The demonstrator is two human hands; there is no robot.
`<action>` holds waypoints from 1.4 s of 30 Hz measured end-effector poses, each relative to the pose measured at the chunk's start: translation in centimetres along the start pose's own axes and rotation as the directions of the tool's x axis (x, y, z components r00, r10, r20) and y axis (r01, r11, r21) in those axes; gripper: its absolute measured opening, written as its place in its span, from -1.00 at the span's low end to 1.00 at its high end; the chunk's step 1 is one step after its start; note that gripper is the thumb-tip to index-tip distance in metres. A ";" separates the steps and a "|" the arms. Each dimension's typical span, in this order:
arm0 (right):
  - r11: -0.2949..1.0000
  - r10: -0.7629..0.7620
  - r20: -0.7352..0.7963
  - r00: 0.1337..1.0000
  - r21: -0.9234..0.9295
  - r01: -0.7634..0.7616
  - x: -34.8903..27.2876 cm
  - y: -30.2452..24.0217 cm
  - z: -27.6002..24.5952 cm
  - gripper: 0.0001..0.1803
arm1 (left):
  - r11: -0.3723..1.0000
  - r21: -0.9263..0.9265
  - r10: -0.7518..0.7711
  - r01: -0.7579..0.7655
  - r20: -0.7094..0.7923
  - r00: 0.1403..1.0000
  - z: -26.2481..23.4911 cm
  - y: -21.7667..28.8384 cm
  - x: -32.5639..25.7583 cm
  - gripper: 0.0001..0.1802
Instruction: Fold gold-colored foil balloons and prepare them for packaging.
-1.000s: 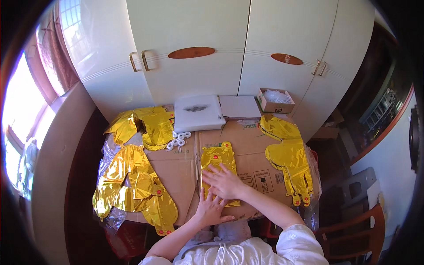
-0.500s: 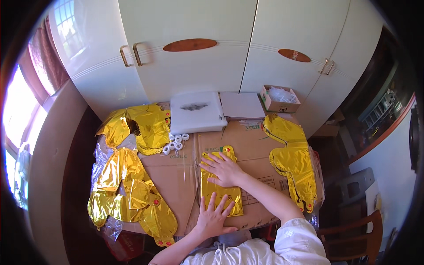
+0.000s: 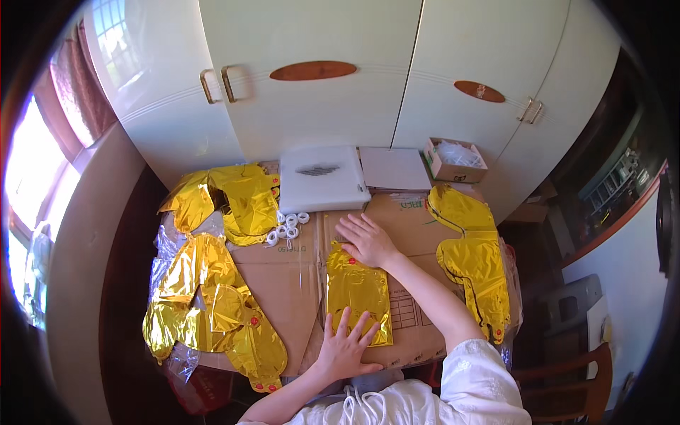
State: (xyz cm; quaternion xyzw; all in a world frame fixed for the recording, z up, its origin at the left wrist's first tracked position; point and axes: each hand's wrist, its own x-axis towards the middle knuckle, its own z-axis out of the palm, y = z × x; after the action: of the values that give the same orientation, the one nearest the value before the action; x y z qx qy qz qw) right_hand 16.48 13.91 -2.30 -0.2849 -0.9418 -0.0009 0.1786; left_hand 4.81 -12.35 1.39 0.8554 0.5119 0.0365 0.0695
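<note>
A gold foil balloon, folded into a flat rectangle, lies on the cardboard in front of me. A small red mark shows near its far end. My left hand lies flat on its near end, fingers spread. At the far end is my right hand, palm down and fingers stretched out, covering the far right corner of the foil. Neither hand grips anything. More gold foil balloons lie unfolded and overlapping on the left, and another gold foil balloon is spread along the right edge.
Cardboard covers the table. Several white ribbon rolls sit beside a white wrapped package. Behind are a flat pale board and a small box of clear plastic pieces. White cabinets close off the back.
My right hand has slid away from me, from the middle of the folded foil to its far end. The red-marked end now lies lower, nearer me. My left hand stays in place.
</note>
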 end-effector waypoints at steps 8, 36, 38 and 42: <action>0.975 -0.169 0.012 0.986 0.145 0.166 -6.4 -7.7 -5.0 -0.34 | 1.000 0.014 -0.016 0.017 -0.059 0.998 0.7 0.0 -0.2 0.05; 0.942 0.335 -0.239 0.911 0.118 -0.315 -1.3 0.9 0.6 -0.52 | 1.000 -0.013 -0.015 0.015 -0.017 1.000 0.0 0.3 0.3 0.04; 0.860 0.436 -0.331 0.837 0.428 -0.278 -1.4 0.4 -0.3 -0.63 | 1.000 -0.002 -0.026 0.026 -0.029 0.999 0.1 0.1 0.1 0.05; 0.951 0.007 -0.270 0.963 0.299 0.077 -7.3 -4.2 -5.6 -0.75 | 0.999 -0.019 -0.031 0.029 -0.082 0.996 0.9 -0.1 -0.3 0.12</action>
State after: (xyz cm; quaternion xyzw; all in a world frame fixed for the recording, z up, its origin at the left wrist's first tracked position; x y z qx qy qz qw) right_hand 21.78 5.83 0.92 -0.2339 -0.9025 0.1038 0.3465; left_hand 4.75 -12.66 0.46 0.8447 0.5269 0.0751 0.0564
